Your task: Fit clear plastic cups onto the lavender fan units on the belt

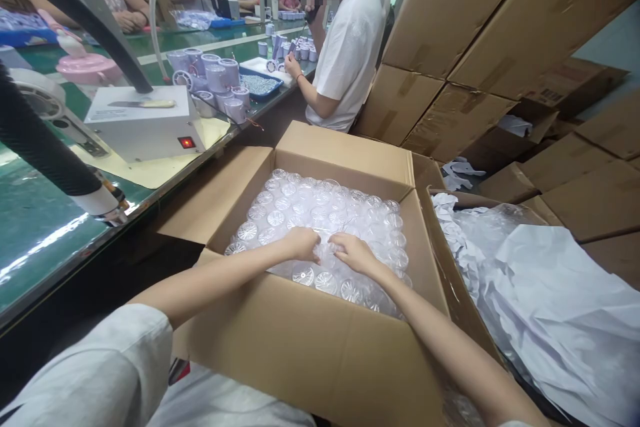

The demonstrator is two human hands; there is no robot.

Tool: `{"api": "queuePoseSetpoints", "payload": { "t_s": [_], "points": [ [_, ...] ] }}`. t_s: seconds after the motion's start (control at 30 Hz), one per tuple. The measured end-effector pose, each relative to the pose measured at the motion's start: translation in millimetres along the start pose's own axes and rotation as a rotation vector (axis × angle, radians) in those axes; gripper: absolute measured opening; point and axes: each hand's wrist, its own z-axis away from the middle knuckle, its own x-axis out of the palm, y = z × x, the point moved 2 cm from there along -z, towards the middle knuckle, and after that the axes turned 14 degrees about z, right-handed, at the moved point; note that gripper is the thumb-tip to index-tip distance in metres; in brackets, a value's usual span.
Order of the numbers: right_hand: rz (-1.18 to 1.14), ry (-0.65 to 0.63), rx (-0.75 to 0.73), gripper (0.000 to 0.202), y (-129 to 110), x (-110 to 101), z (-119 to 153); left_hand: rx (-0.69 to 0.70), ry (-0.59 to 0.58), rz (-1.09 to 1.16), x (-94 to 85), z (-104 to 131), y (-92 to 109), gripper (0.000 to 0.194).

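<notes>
An open cardboard box [320, 340] stands in front of me, filled with rows of clear round plastic parts [276, 218] with spoke-like patterns on their ends. Both my hands reach in over the middle of the rows, close to each other. My left hand [301, 244] has its fingers curled down among the clear parts. Opposite it, my right hand [353, 253] bends its fingers inward in a pinch. Something clear and whitish lies between the fingertips; glare and transparency hide what each hand grips.
At left, a green workbench [30, 240] carries a grey box with a red switch [145, 121], a black hose [45, 140] and lilac plastic cups [217, 77]. A co-worker [345, 47] stands beyond the box. Crumpled white paper [545, 287] and stacked cartons [450, 13] are at right.
</notes>
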Motion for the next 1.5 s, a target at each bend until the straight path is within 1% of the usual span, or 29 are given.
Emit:
{"api": "queuePoseSetpoints", "payload": {
  "t_s": [0.07, 0.13, 0.2, 0.3, 0.33, 0.37, 0.43, 0.47, 0.53, 0.6, 0.67, 0.73, 0.8, 0.9, 0.97, 1.03, 1.1, 1.2, 1.27, 1.33, 1.4, 1.5],
  "points": [
    [-0.049, 0.053, 0.029, 0.006, 8.3, -5.4, 2.0, 0.016, -0.01, 0.013, 8.7, -4.1, 6.9, 0.026],
    [-0.079, 0.123, 0.079, 0.013, 20.1, -13.7, 5.0, 0.031, 0.006, 0.047, 15.7, -6.6, 12.0, 0.024],
    [-0.092, 0.185, 0.123, 0.017, 31.2, -21.6, 7.8, 0.046, 0.038, 0.092, 18.9, -7.9, 14.3, 0.024],
    [-0.092, 0.24, 0.152, 0.01, 39.2, -26.6, 9.2, 0.061, 0.112, 0.159, 14.0, -8.0, 10.6, 0.024],
    [-0.089, 0.249, 0.151, 0.014, 39.0, -26.3, 8.9, 0.06, 0.145, 0.18, 9.9, -7.8, 7.3, 0.024],
    [-0.084, 0.253, 0.144, 0.023, 37.4, -25.3, 8.5, 0.055, 0.181, 0.203, 5.0, -7.7, 3.0, 0.025],
    [-0.072, 0.234, 0.103, 0.039, 30.5, -22.3, 8.0, 0.029, 0.256, 0.254, -5.4, -7.9, -7.5, 0.026],
    [-0.065, 0.209, 0.069, 0.043, 25.6, -20.8, 8.5, 0.007, 0.289, 0.281, -10.0, -8.0, -13.4, 0.026],
    [-0.048, 0.136, -0.009, 0.044, 14.3, -18.6, 12.1, -0.046, 0.336, 0.336, -16.6, -8.0, -25.3, 0.028],
    [-0.026, 0.049, -0.083, 0.039, 3.9, -16.9, 18.8, -0.102, 0.37, 0.382, -19.9, -6.7, -36.7, 0.029],
    [0.004, -0.02, -0.12, 0.038, -2.4, -14.0, 25.8, -0.151, 0.403, 0.419, -21.9, -3.6, -47.6, 0.029],
    [0.042, -0.045, -0.09, 0.042, -3.6, -8.2, 29.6, -0.191, 0.432, 0.448, -24.4, 0.4, -57.7, 0.03],
    [0.074, -0.036, -0.009, 0.04, -1.5, 1.0, 28.7, -0.213, 0.454, 0.475, -27.7, 4.1, -65.9, 0.03],
    [0.075, -0.01, 0.088, 0.022, 1.9, 16.7, 22.1, -0.191, 0.46, 0.516, -31.3, 6.5, -70.9, 0.03],
    [0.039, 0.012, 0.113, 0.011, 4.3, 22.3, 16.8, -0.144, 0.447, 0.55, -30.9, 6.5, -68.9, 0.028],
    [-0.015, 0.056, 0.13, 0.015, 9.4, 19.5, 11.8, -0.095, 0.427, 0.592, -28.3, 6.5, -64.5, 0.026],
    [-0.071, 0.147, 0.167, 0.019, 17.9, 8.0, 7.5, -0.062, 0.393, 0.649, -25.2, 7.2, -59.4, 0.024],
    [-0.141, 0.357, 0.258, 0.019, 32.5, -16.5, 3.9, -0.031, 0.316, 0.756, -22.4, 8.0, -49.2, 0.021],
    [-0.178, 0.471, 0.298, 0.021, 39.7, -29.7, 3.6, 0.005, 0.267, 0.822, -22.5, 6.4, -38.0, 0.018],
    [-0.205, 0.536, 0.313, 0.021, 46.3, -39.3, 4.9, 0.054, 0.247, 0.866, -24.1, 2.5, -23.5, 0.014],
    [-0.22, 0.584, 0.332, 0.023, 55.6, -49.1, 8.3, 0.111, 0.263, 0.888, -27.9, -2.5, -8.7, 0.014],
    [-0.209, 0.621, 0.35, 0.028, 71.7, -66.7, 17.5, 0.195, 0.292, 0.869, -38.5, -7.4, 5.1, 0.017]
  ]
}}
